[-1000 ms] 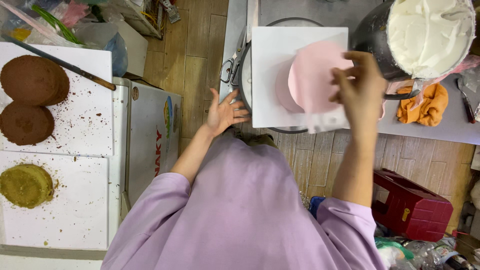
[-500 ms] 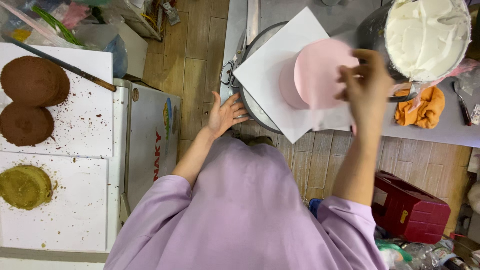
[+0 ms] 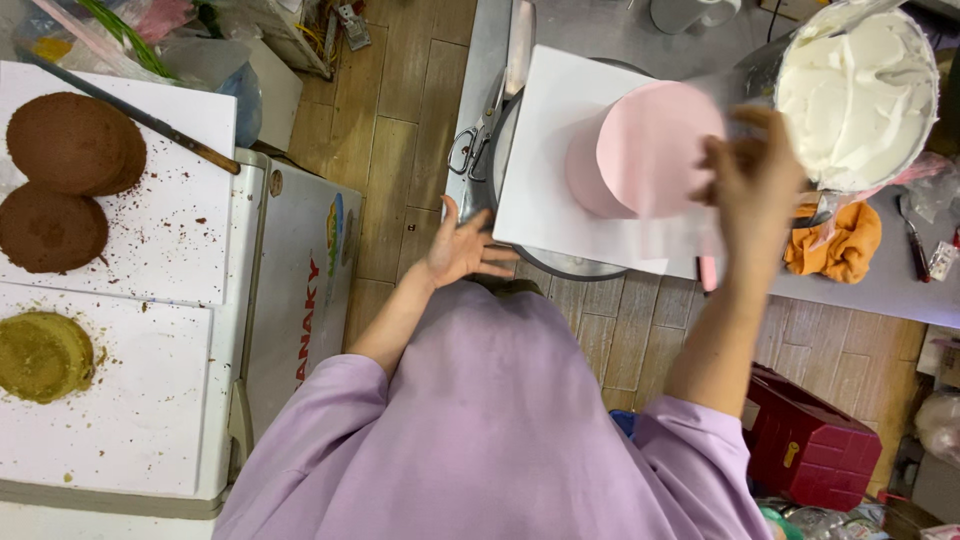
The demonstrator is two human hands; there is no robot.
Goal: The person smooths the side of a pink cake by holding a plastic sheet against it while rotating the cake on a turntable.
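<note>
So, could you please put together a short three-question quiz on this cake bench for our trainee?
1. True or false: the right hand is beside the pink cake.
2. What does the pink cake stand on? A) a white square board B) a red box C) an orange cloth
3. Fill in: the left hand is open, fingers spread, near the rim of the round metal ______.

Key
1. True.
2. A; the board lies on the turntable.
3. Turntable; whether the hand touches it cannot be told.
</note>
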